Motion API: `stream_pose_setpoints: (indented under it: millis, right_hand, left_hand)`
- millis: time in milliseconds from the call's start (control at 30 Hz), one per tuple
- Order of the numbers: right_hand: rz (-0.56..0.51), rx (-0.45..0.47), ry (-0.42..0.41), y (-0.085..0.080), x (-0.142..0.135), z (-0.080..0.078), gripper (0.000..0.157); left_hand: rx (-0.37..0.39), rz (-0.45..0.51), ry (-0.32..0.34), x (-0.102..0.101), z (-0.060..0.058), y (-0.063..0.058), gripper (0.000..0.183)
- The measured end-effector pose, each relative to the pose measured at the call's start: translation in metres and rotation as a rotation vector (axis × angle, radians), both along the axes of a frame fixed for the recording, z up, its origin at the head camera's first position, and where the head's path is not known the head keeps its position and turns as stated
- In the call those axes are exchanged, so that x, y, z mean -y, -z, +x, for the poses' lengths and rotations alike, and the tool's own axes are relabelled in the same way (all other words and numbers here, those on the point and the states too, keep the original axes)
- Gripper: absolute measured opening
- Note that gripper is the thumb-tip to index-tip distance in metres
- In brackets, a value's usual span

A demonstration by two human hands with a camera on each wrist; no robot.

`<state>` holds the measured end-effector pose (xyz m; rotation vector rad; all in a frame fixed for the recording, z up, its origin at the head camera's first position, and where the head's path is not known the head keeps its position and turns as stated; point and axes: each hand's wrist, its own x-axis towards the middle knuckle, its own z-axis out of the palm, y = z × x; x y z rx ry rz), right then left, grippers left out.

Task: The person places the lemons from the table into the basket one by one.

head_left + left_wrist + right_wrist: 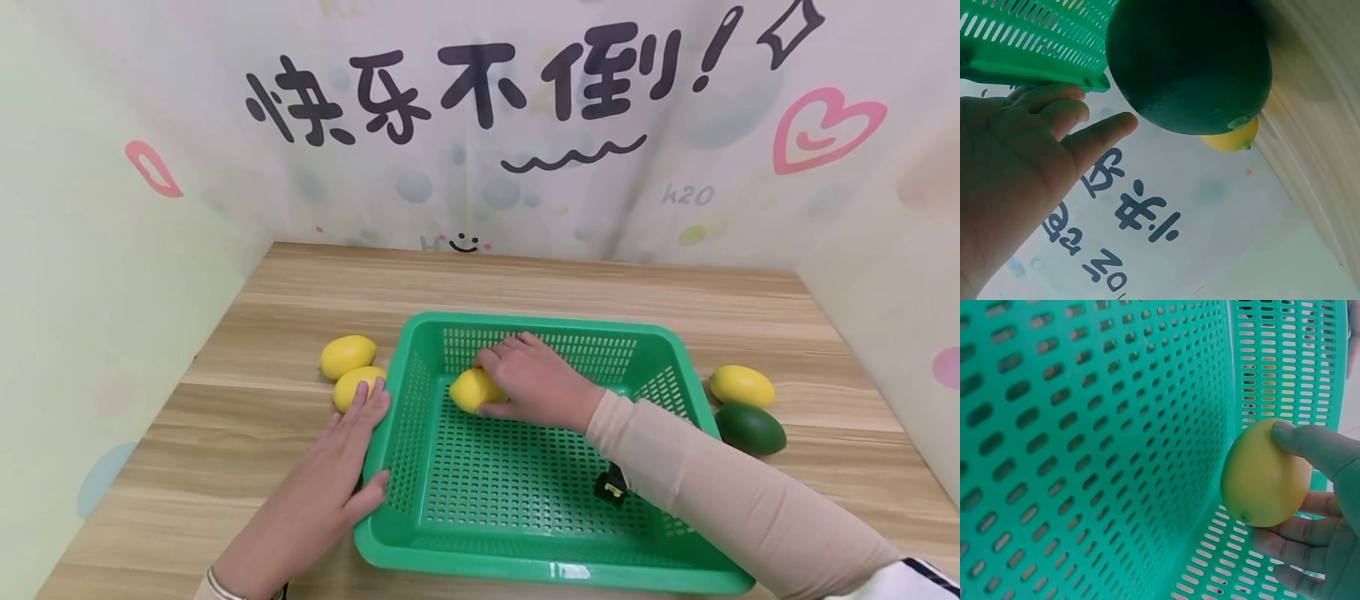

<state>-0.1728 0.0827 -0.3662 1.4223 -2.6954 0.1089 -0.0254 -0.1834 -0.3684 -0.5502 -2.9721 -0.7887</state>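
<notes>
My right hand (536,379) reaches into the green plastic basket (525,560) and grips a lemon (472,392) near the back left of its floor. In the right wrist view the thumb lies on one side of the lemon (1265,478) and the fingers on the other. Against the basket's left side rests my left hand (337,467), its fingers fairly straight and holding nothing. Two lemons, one farther back (347,357) and one partly behind the fingertips (356,386), lie left of the basket. A dark green oval fruit (1188,62) looms beside my left hand in the left wrist view.
Right of the basket, another lemon (742,387) and a dark green oval fruit (752,429) lie on the wooden table (247,417). A small black device (611,486) shows under my right forearm. A printed cloth backdrop (465,183) stands behind the table.
</notes>
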Motion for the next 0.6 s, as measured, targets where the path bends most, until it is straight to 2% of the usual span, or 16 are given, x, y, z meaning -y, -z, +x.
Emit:
stream_pose_setpoints:
  millis: [267,600]
  right_hand:
    - [0.015,0.022,-0.002,0.0024,0.0011,-0.0013,0.053]
    - [0.037,-0.017,-0.027,0.0082,0.0025,-0.001,0.053]
  left_hand:
    - [-0.006,0.014,0.007,0.0002,0.0,-0.001,0.077]
    - [-0.007,0.024,0.009,0.0002,0.0,-0.0001,0.077]
